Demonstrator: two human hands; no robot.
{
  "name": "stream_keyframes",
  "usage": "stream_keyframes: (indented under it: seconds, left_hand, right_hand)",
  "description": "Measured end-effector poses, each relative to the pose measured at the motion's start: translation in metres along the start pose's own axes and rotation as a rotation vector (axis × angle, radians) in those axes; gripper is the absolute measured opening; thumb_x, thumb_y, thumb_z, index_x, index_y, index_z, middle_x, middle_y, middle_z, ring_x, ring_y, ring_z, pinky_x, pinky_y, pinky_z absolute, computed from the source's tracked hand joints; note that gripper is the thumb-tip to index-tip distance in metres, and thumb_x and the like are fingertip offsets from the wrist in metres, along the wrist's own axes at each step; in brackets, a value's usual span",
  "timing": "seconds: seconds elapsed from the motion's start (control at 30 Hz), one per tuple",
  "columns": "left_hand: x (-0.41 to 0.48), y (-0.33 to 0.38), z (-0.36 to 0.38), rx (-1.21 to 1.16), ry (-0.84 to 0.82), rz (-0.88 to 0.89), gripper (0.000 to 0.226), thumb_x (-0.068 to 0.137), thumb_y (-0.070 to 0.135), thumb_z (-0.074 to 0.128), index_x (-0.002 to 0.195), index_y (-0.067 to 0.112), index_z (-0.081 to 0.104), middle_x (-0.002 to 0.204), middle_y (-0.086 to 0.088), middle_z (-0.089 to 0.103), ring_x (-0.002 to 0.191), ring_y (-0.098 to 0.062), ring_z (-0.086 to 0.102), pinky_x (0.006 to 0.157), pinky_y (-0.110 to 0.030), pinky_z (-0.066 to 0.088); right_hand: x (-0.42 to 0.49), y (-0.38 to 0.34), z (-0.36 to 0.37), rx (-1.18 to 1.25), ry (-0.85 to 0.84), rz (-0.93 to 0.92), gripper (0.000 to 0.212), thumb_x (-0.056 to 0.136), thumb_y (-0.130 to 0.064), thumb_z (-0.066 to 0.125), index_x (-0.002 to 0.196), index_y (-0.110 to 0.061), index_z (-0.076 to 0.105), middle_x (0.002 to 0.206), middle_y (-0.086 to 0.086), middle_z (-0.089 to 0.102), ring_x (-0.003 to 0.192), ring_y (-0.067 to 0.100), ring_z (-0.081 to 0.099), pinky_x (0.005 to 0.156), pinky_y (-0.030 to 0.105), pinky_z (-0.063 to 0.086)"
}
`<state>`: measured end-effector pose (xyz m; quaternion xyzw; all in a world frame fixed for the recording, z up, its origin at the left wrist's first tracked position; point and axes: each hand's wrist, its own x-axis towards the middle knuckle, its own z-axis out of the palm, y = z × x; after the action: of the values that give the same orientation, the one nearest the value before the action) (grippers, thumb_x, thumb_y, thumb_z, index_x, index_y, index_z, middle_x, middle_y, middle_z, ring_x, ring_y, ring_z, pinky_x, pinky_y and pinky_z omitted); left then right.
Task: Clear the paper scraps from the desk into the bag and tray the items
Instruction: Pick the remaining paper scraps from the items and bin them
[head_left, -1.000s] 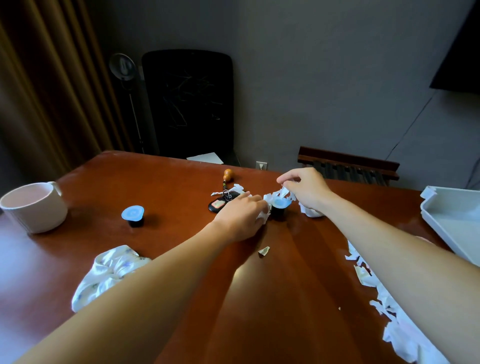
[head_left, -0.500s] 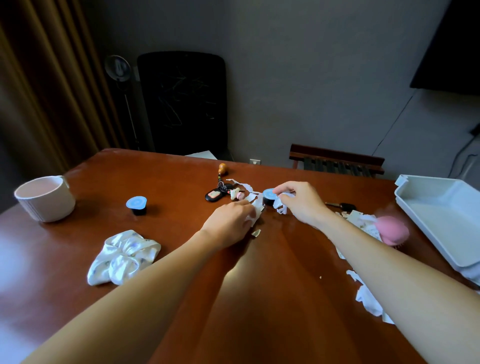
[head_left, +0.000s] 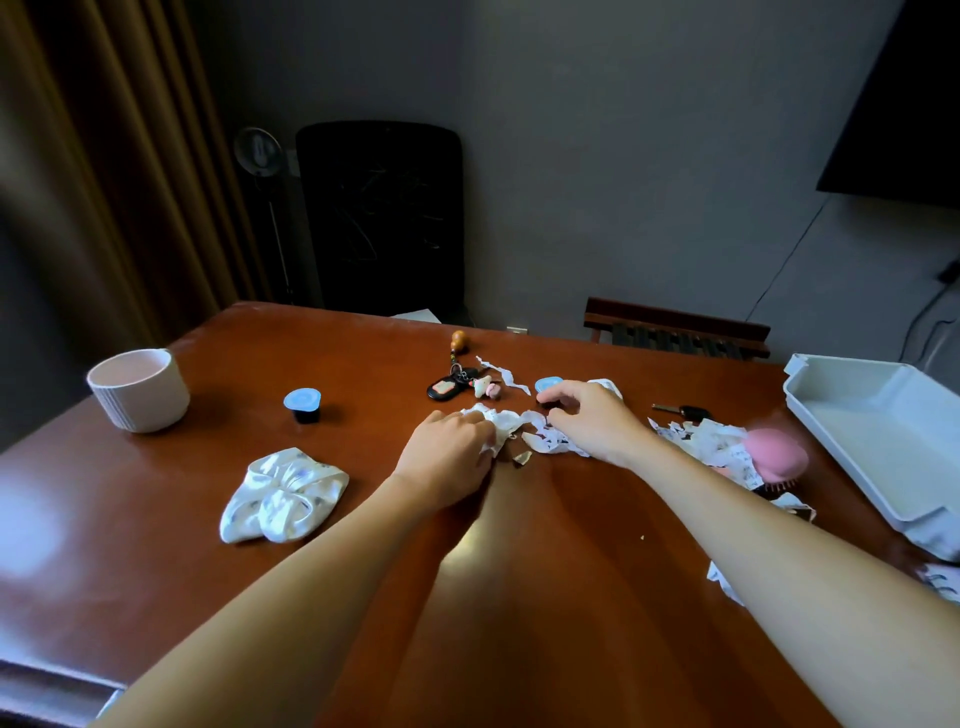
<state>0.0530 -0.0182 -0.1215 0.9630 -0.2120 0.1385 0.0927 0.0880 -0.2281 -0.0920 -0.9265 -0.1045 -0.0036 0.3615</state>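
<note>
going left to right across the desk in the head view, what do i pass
mug → white cloth → left hand → right hand → pink brush → tray

readable text: none
paper scraps (head_left: 719, 449): dark print, too small to read
key fob (head_left: 443, 389): pale label patch, blurred, illegible

Black chair (head_left: 382, 218), brown curtain (head_left: 119, 156), dark screen (head_left: 906, 104)

Grey wall (head_left: 623, 156), brown curtain (head_left: 119, 171) and black chair (head_left: 384, 218) stand beyond the desk (head_left: 156, 493).
</note>
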Motion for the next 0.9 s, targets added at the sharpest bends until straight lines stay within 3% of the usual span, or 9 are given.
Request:
stream_keyframes:
  seconds: [0.07,0.17,0.3,0.4,0.5,0.6,0.67,0.83,0.9]
  left_hand:
    - [-0.001,-0.005,0.003,0.022,0.045,-0.041,0.021,0.095,0.033,0.050,0.107,0.023,0.065,0.111,0.004,0.062,0.102,-0.020,0.059,0.088,-0.032,0.042]
    - [0.000,-0.013,0.011,0.015,0.081,-0.118,0.020,0.094,0.038,0.050,0.097,0.024,0.062,0.105,0.005,0.060,0.098,-0.018,0.055,0.086,-0.032,0.042]
    - [0.004,-0.021,0.025,-0.029,0.141,-0.211,0.023,0.095,0.043,0.045,0.092,0.024,0.058,0.101,0.007,0.056,0.095,-0.016,0.047,0.086,-0.033,0.043]
    - [0.006,-0.023,0.027,-0.090,0.162,-0.220,0.022,0.097,0.042,0.041,0.088,0.025,0.051,0.098,0.007,0.052,0.092,-0.015,0.043,0.086,-0.032,0.039]
    - [0.006,-0.022,0.026,-0.084,0.150,-0.214,0.022,0.097,0.044,0.040,0.092,0.025,0.051,0.101,0.007,0.050,0.095,-0.014,0.041,0.088,-0.031,0.037]
    - [0.007,-0.025,0.030,-0.092,0.124,-0.236,0.023,0.097,0.044,0.040,0.097,0.024,0.052,0.107,0.007,0.050,0.100,-0.015,0.040,0.092,-0.032,0.036]
    - [0.009,-0.027,0.031,-0.082,0.115,-0.249,0.024,0.097,0.043,0.041,0.100,0.024,0.054,0.111,0.005,0.051,0.104,-0.016,0.041,0.097,-0.035,0.035]
    - [0.009,-0.026,0.031,-0.097,0.103,-0.274,0.020,0.096,0.039,0.043,0.102,0.023,0.053,0.112,0.004,0.050,0.106,-0.017,0.041,0.103,-0.039,0.031]
    - [0.008,-0.026,0.028,-0.105,0.103,-0.269,0.017,0.095,0.037,0.044,0.100,0.023,0.050,0.109,0.004,0.050,0.103,-0.017,0.040,0.101,-0.039,0.033]
  right_hand:
    - [0.004,-0.002,0.001,-0.084,-0.012,-0.040,0.033,0.096,-0.012,0.050,0.123,-0.027,0.062,0.136,-0.007,0.054,0.091,0.005,0.058,0.064,0.013,0.043]
    - [0.015,-0.005,0.005,-0.173,-0.031,-0.098,0.033,0.097,-0.012,0.048,0.125,-0.025,0.061,0.138,-0.005,0.051,0.109,0.009,0.053,0.076,0.016,0.043]
    - [0.034,-0.009,0.014,-0.201,-0.058,-0.109,0.032,0.097,-0.011,0.048,0.124,-0.021,0.062,0.132,-0.003,0.055,0.080,0.007,0.053,0.066,0.018,0.040]
    - [0.047,-0.010,0.022,-0.241,-0.070,-0.142,0.032,0.097,-0.015,0.048,0.123,-0.023,0.063,0.135,-0.005,0.055,0.097,0.012,0.056,0.082,0.031,0.051]
    - [0.058,-0.013,0.026,-0.298,-0.079,-0.126,0.034,0.098,-0.015,0.046,0.127,-0.024,0.061,0.141,-0.003,0.053,0.115,0.017,0.054,0.090,0.031,0.049]
    - [0.066,-0.014,0.032,-0.349,-0.087,-0.093,0.038,0.099,-0.015,0.043,0.132,-0.026,0.058,0.144,0.001,0.051,0.080,0.011,0.060,0.063,0.024,0.046]
    - [0.070,-0.014,0.035,-0.379,-0.101,-0.058,0.040,0.100,-0.016,0.040,0.136,-0.026,0.055,0.136,0.005,0.057,0.062,0.010,0.052,0.051,0.024,0.037]
    - [0.073,-0.019,0.038,-0.508,-0.140,-0.045,0.041,0.101,-0.016,0.034,0.135,-0.024,0.056,0.089,0.003,0.056,0.061,0.011,0.044,0.049,0.027,0.030]
    - [0.071,-0.020,0.037,-0.527,-0.132,-0.049,0.039,0.100,-0.016,0.034,0.129,-0.022,0.061,0.086,0.002,0.055,0.067,0.015,0.049,0.051,0.028,0.032]
